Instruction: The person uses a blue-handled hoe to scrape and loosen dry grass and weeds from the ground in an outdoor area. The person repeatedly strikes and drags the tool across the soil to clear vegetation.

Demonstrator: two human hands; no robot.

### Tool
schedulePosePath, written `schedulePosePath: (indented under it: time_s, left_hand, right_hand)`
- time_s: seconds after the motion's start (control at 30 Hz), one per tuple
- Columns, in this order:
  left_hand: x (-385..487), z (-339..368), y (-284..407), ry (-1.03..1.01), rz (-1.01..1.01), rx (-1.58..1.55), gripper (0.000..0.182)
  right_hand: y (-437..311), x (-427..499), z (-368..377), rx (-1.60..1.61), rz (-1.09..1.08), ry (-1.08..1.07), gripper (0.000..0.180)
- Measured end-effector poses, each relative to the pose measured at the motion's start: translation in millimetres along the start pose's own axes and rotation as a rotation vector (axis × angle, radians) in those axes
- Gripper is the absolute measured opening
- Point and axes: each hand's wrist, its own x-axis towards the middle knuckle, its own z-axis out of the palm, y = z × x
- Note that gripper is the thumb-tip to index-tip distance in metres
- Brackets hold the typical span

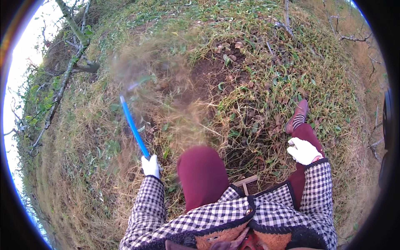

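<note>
My left hand [151, 166], in a white glove, is closed round the lower end of a long blue handle [133, 128]. The handle slants up and away to the left, ending in a pale tip. Just past it is a blurred whitish streak, perhaps the tool's head; its shape cannot be made out. Dry grass [153, 62] around that end is smeared by motion. My right hand [303, 151], also white-gloved, lies over my right lower leg in maroon trousers and holds nothing that I can see. Its fingers point left, a little bent and apart.
Bare soil [215, 75] shows among cut-looking grass and leaves ahead. My bent left knee [203, 175] and right shoe [298, 114] flank it. A wooden frame piece [246, 181] juts out below my jacket. Tree branches [65, 78] reach in at left; a thin trunk [286, 15] stands ahead.
</note>
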Motion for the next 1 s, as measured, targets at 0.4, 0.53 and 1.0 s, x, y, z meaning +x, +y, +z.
schedulePosePath:
  time_s: [0.4, 0.53, 1.0]
  left_hand:
    - [48.5, 113.9, -24.5, -0.104, -0.06, 0.173, 0.031]
    - [29.6, 94.2, -54.3, -0.074, 0.064, 0.483, 0.037]
    - [-131.2, -35.9, -95.8, -0.209, -0.143, 0.328, 0.025]
  right_hand:
    - [-5.5, 6.7, 0.0, -0.017, -0.012, -0.022, 0.052]
    - [-2.8, 8.3, 2.6, -0.02, -0.04, -0.019, 0.052]
    - [2.6, 6.3, 2.5, -0.012, -0.046, -0.003, 0.05]
